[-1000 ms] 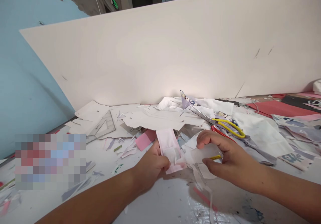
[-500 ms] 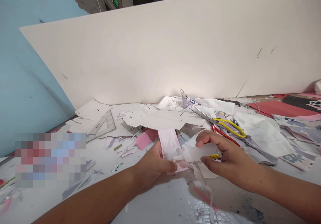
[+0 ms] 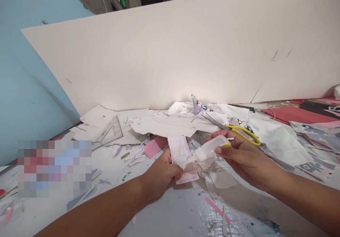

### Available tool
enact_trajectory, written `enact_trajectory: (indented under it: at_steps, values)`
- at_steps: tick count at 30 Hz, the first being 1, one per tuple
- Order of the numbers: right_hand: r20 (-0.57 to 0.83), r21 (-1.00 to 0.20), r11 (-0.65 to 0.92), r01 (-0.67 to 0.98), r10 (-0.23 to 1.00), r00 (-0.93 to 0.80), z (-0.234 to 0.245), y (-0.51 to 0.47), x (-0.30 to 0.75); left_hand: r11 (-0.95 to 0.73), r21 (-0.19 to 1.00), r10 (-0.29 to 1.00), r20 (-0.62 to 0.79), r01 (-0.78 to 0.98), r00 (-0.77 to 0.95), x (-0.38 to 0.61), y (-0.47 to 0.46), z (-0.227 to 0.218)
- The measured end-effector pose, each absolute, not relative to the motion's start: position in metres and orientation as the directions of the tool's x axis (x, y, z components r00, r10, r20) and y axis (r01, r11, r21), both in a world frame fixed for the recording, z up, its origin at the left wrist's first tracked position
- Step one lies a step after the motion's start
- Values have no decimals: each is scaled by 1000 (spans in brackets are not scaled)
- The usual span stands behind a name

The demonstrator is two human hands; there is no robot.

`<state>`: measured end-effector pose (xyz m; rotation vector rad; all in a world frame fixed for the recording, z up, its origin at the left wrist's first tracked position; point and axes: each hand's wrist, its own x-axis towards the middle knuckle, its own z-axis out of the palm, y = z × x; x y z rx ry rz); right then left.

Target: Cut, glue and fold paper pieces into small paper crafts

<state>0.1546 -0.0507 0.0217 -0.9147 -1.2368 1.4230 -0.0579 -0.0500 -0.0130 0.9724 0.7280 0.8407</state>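
My left hand point(image 3: 164, 173) grips a pale pink fabric strip point(image 3: 179, 148), thumb on top near its lower end. In my right hand point(image 3: 240, 154) is a small translucent glue bottle point(image 3: 209, 151), held between thumb and fingers. The bottle lies tilted, its nozzle pointing left and down at the strip, close to my left thumb. Whether the tip touches the fabric I cannot tell. Just behind my right hand lie scissors point(image 3: 245, 135) with yellow handle loops, partly covered by the fingers.
White card pieces point(image 3: 167, 123) and a clear set square point(image 3: 113, 131) lie behind my hands. White cloth point(image 3: 273, 138), patterned fabric scraps point(image 3: 315, 168) and a red sheet point(image 3: 294, 115) are to the right. A tall white board point(image 3: 170, 60) stands at the back.
My right hand has turned the glue bottle so its nozzle now shows above the strip, the bottle's rear end raised. My left thumb has shifted slightly left on the strip.
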Motion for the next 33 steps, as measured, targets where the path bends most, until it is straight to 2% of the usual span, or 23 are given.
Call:
enact_trajectory:
  at_steps: [3, 6, 18, 25, 33]
  values:
    - [77, -952, 14, -306, 978, -194, 23, -49, 153, 312, 918, 852, -155, -247, 500, -59, -50, -15]
    - [79, -943, 14, -332, 980, -182, 23, -51, 150, 305, 920, 854, -150, -247, 498, -59, -49, -16]
    - [222, -965, 164, -205, 926, -306, 16, -58, 148, 297, 921, 856, -140, -251, 497, -58, -49, -13]
    - [213, -975, 174, -139, 909, -357, 20, -64, 146, 362, 877, 840, -159, -317, 518, -54, -54, -8]
    - [197, -979, 162, -126, 911, -361, 17, -62, 146, 357, 895, 838, -182, -265, 515, -56, -53, -9]
